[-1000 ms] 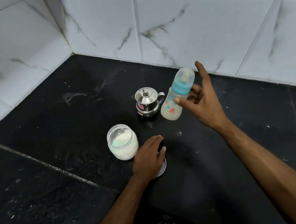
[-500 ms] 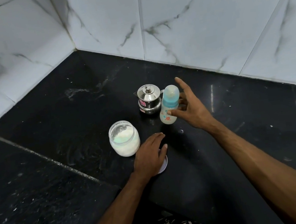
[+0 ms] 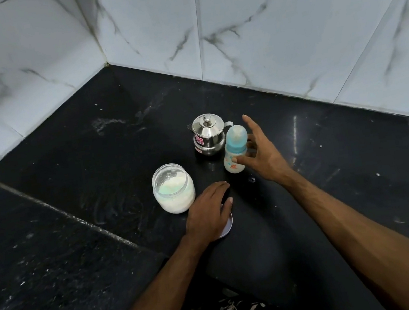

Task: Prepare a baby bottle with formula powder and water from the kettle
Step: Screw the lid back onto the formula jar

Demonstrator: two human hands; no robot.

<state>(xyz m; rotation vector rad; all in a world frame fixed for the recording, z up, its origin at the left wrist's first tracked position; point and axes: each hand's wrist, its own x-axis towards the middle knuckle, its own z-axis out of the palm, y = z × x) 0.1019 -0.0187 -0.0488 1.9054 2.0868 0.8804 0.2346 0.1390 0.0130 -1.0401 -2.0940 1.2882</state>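
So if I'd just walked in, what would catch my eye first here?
Likely the baby bottle with its blue collar, upright on the black counter, with the right hand around it, thumb on its lower part. Just behind stands a shiny steel kettle. To the left is an open jar of white powder, and the left hand rests flat over a white lid.
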